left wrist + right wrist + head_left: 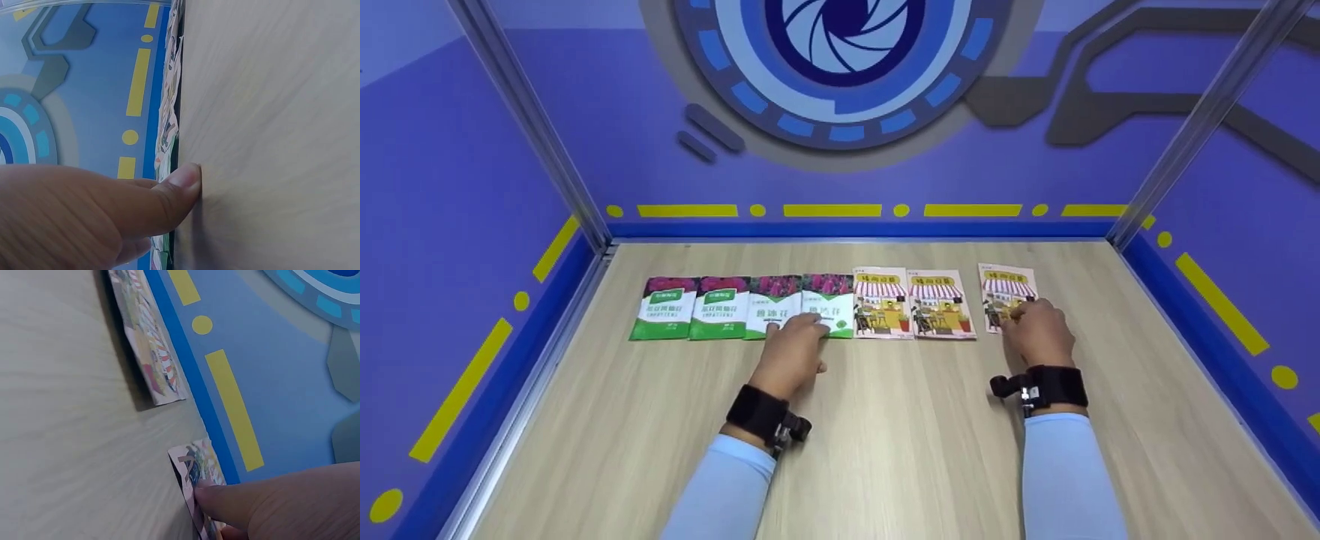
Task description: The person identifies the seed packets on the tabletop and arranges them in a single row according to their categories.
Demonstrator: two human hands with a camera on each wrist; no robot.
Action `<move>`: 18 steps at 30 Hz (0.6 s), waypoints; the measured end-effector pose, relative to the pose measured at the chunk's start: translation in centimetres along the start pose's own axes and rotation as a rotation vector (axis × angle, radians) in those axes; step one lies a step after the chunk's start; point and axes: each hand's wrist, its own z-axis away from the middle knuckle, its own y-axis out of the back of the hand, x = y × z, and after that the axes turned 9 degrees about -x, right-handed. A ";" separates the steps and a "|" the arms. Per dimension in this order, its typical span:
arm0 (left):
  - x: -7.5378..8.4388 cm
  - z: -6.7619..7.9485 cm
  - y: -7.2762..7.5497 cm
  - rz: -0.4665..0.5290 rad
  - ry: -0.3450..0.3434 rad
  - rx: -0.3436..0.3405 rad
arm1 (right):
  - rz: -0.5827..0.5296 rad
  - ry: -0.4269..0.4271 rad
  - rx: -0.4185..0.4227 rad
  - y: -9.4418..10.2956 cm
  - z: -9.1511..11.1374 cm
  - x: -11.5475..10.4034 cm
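Note:
Green-and-white flower seed packets lie side by side at the left of a row: two with red blooms (664, 307) and two with purple-pink blooms (774, 300). Pink packets (880, 304) printed with a striped-awning shop continue the row rightward. My left hand (791, 352) rests its fingers over the lower edges of the purple-bloom packets; its thumb (183, 180) touches the tabletop in the left wrist view. Set apart at the right is another pink shop packet (997, 289). My right hand (1041, 334) pinches its lower right part, thumb (211, 495) against the printed face.
The light wood table (885, 450) is enclosed by blue-purple printed panels (607, 112) with metal corner posts (1207, 112). A strip of bare tabletop separates the row from the single pink packet. Each wrist wears a black strap with a camera (757, 412).

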 end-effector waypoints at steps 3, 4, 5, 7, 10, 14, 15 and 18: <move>0.1 0.0 -0.1 -0.004 -0.001 -0.004 | 0.001 -0.002 -0.013 -0.2 0.2 0.0; 0.0 0.0 0.0 -0.005 -0.003 -0.003 | -0.002 -0.001 -0.019 -0.3 0.1 -0.1; 0.0 0.0 0.0 -0.002 -0.001 -0.006 | -0.003 0.001 -0.026 -0.4 0.1 -0.2; 0.0 0.1 0.0 0.002 0.001 -0.013 | -0.003 0.005 -0.041 -0.4 0.1 -0.2; 0.0 0.1 0.1 0.013 0.003 -0.014 | -0.001 0.020 -0.058 -0.4 0.2 -0.4; 0.0 0.1 0.1 0.021 -0.009 0.003 | 0.009 0.041 -0.063 -0.3 0.4 -0.6; -0.1 0.1 0.1 0.021 -0.014 0.007 | 0.010 0.045 -0.064 -0.2 0.4 -0.6; -0.1 0.1 0.1 0.021 -0.022 0.005 | 0.016 0.067 -0.076 -0.2 0.3 -0.6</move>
